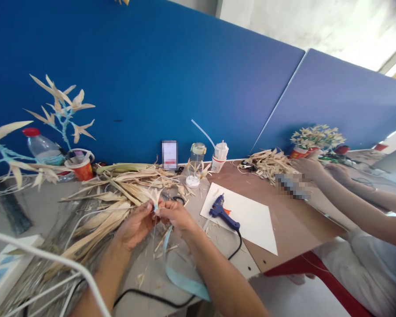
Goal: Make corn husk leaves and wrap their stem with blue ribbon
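A small pale husk flower (155,197) stands upright between my two hands, its base wrapped in light blue. My left hand (137,224) is closed round the flower's base from the left. From the right, my right hand (175,215) pinches at the same base, where blue tape shows at the fingertips. A light blue ribbon (176,277) hangs in a curve below my right hand. A thin wire stem runs down from the flower between the hands. Dried husks (102,224) lie beside and behind my left hand.
A blue glue gun (222,212) lies on white paper (259,224) to the right, its black cord near my right forearm. Behind stand a phone (170,155), a jar and cups. White cables cross the lower left. Another person's arms reach in at the right.
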